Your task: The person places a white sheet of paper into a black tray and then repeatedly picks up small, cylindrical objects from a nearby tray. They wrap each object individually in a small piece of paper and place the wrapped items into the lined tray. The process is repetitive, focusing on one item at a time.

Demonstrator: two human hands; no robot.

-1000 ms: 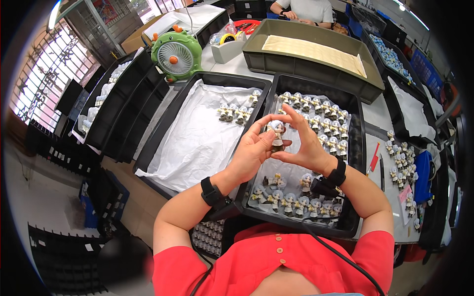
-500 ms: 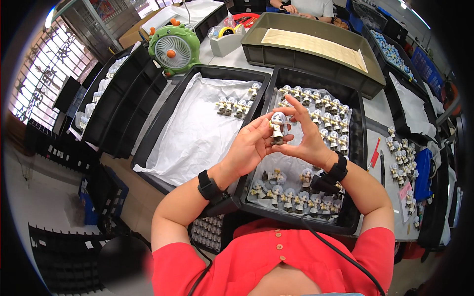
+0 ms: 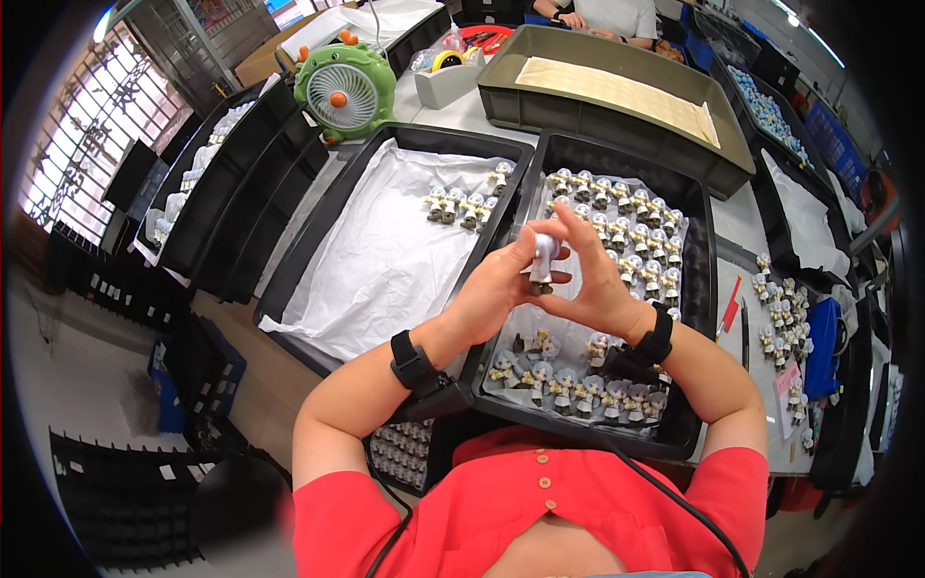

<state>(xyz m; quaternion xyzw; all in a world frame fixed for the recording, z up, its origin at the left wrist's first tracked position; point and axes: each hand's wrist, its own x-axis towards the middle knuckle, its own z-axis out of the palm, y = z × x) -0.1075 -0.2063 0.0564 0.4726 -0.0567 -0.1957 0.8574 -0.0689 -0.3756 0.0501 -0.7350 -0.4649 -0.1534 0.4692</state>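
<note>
Between both hands I hold a small figurine (image 3: pixel 544 258) with pale silvery hair, a white body and a dark base. Its back or side is turned up, so its front is hidden. My left hand (image 3: pixel 493 291) pinches it from the left with thumb and fingers. My right hand (image 3: pixel 599 277) curls round it from the right, index finger above and thumb near its base. Under my hands stands a black tray (image 3: pixel 701 289) with rows of similar figurines (image 3: pixel 588 393). The black tray (image 3: pixel 318 231) beside it, lined with white sheet, holds a few figurines (image 3: pixel 453 204) at its far right.
A green fan (image 3: pixel 344 91) and a white holder (image 3: pixel 448 82) stand behind the trays. Farther back is a large olive bin (image 3: pixel 617 120). More figurines (image 3: pixel 785 318), a red-handled tool (image 3: pixel 729 306) and a blue pouch (image 3: pixel 822 347) lie at right. Another person (image 3: pixel 612 17) sits across.
The figurine has turned from facing me to showing its back or side. My fingers have shifted round it, and the right index finger sits lower. The figurines in the trays have stayed put.
</note>
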